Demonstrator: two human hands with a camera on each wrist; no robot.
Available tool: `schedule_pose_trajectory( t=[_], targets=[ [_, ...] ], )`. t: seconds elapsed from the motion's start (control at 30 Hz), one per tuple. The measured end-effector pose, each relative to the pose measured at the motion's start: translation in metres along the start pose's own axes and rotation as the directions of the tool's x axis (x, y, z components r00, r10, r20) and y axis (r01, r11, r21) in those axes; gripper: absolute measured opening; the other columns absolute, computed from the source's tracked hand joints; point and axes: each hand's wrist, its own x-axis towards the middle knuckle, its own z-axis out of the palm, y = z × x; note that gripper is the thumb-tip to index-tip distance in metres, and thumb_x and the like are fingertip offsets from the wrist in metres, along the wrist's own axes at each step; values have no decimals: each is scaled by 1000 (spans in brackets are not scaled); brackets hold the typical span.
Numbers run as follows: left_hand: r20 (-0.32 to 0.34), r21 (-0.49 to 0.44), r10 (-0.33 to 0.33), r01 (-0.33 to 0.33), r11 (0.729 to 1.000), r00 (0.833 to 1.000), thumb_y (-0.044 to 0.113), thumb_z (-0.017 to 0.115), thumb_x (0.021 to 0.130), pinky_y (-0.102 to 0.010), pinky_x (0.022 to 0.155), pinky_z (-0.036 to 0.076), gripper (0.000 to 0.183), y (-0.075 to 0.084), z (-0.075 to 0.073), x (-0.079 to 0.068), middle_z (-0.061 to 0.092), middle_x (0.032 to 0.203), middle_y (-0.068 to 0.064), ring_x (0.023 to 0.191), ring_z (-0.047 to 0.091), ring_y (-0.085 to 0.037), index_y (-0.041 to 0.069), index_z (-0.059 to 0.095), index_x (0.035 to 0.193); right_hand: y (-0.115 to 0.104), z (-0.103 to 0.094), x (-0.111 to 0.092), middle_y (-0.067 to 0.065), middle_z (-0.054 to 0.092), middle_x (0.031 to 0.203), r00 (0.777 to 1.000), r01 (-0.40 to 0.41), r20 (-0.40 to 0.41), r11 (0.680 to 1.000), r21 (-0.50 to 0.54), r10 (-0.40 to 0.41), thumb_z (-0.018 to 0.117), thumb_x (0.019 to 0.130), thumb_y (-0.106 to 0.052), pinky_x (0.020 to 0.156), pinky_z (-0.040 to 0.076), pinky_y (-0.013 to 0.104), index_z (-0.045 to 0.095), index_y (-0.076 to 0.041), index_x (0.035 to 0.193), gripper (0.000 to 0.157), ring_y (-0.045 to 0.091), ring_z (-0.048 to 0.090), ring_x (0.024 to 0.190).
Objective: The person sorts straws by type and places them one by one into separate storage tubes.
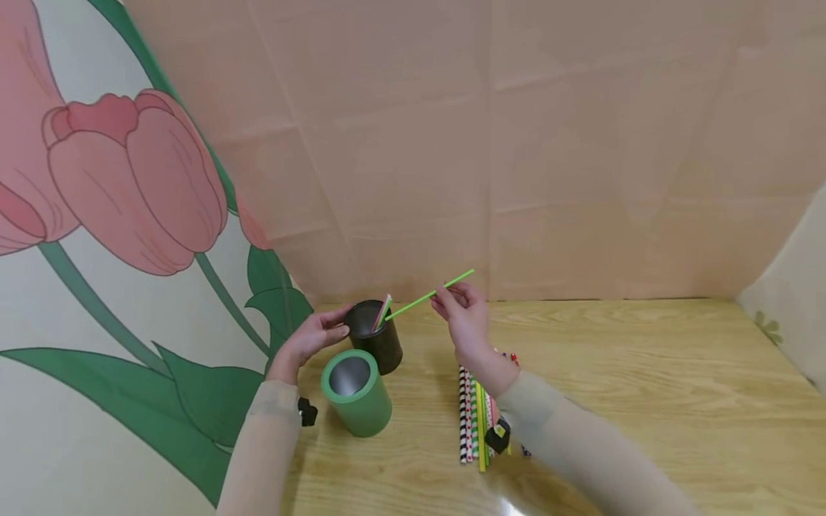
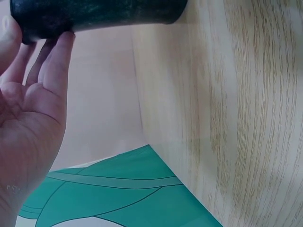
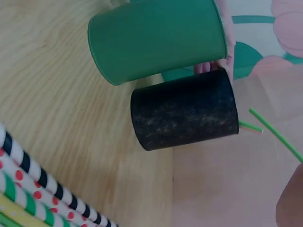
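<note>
My right hand [image 1: 466, 315] pinches a lime-green straw [image 1: 413, 304] near its middle; the straw slants down to the left, its lower end by the rim of a black cup [image 1: 381, 349]. Several thin straws [image 3: 251, 126] stick out of that cup. With thumb and fingers about the rim, my left hand [image 1: 312, 337] holds the cup from the left. A green cup [image 1: 368, 408] stands upright just in front of the black one. In the left wrist view, fingers [image 2: 59, 61] touch the side of the black cup [image 2: 99, 16].
Several patterned straws [image 1: 474, 423], striped, dotted and yellow, lie in a bundle on the wooden table [image 1: 645, 373], partly under my right forearm. A pinkish cloth backdrop [image 1: 516, 143] rises behind the table. A wall painted with tulips [image 1: 129, 179] borders the left side.
</note>
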Motion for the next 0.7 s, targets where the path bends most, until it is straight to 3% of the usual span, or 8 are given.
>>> schedule_pose_trajectory(
  t=[0.13,0.33,0.53,0.7],
  targets=[
    [-1,3,1,-1,1000,1000,10,64,108,-47,112,50,60,1,0,0,37,167,-22,150,42,-41,4,41,164,5,12,1,15,70,103,998,53,40,997,-54,-51,69,101,5,94,62,40,63,7,116,16,18,74,90],
    [4,-17,-5,5,1000,1000,11,66,107,-44,110,51,61,-1,1,2,38,167,-21,148,45,-41,5,42,164,11,26,3,20,72,106,989,109,124,973,-202,-85,72,99,4,89,63,37,68,6,114,16,25,75,93],
    [9,-29,-15,15,999,1000,12,67,107,-43,111,50,61,-3,0,5,38,167,-21,147,46,-39,7,43,164,17,35,5,20,75,106,979,142,184,937,-320,-86,77,97,2,84,64,31,70,7,116,20,25,75,93],
    [4,-19,-17,17,1000,1000,10,65,108,-47,113,48,60,-2,0,3,37,168,-22,148,45,-41,6,42,164,17,40,3,23,76,108,973,144,223,919,-367,-64,75,98,1,83,64,32,74,7,116,19,37,75,98]
  ],
)
